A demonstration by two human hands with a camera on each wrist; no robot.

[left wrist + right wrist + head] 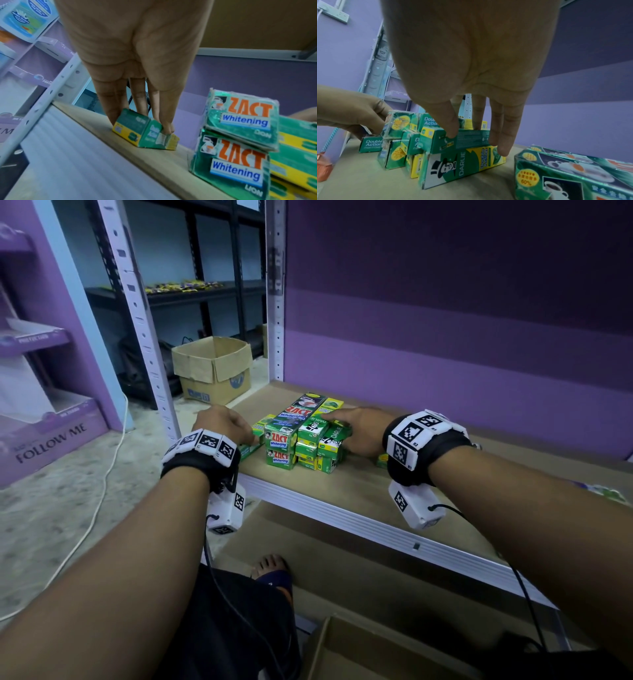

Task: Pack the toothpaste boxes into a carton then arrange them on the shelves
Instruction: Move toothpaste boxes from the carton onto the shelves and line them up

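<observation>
A stack of green toothpaste boxes (pixel 301 436) stands on the wooden shelf board (pixel 370 491): ZACT Whitening packs (pixel 240 119) on the left, Darlie boxes (pixel 329 440) on the right. My left hand (pixel 222 422) pinches a small green and yellow Double Action box (pixel 145 132) between thumb and fingers. That box sits tilted on the board just left of the stack. My right hand (pixel 356 429) grips the upper Darlie box (pixel 471 138) at the stack's right side, thumb on its near face and fingers over its far edge.
An open carton (pixel 342 652) lies on the floor below the shelf by my foot. Another carton (pixel 212 368) stands on the floor behind the white upright (pixel 275 302). More ZACT packs (pixel 565 173) lie right of my right hand. A purple wall backs the shelf.
</observation>
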